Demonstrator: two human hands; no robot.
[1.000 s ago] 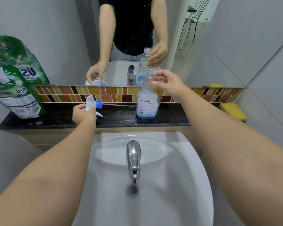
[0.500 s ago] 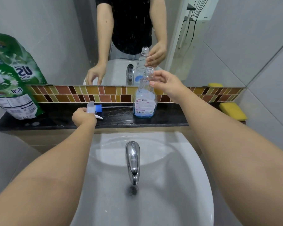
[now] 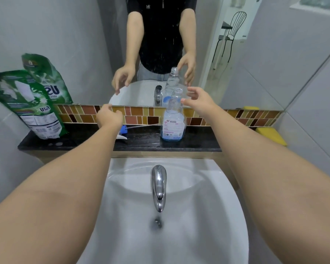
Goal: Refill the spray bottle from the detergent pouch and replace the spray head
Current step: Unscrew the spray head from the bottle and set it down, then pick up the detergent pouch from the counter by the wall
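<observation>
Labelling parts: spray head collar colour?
Blue collar on the spray head, white trigger; head view.

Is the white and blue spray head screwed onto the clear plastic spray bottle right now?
No, the white and blue spray head lies on the black ledge, and the clear plastic spray bottle stands open-necked.

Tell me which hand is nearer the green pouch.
Left. The left hand hovers over the ledge right of the pouch, empty; the right hand is farther right, beside the bottle.
</observation>
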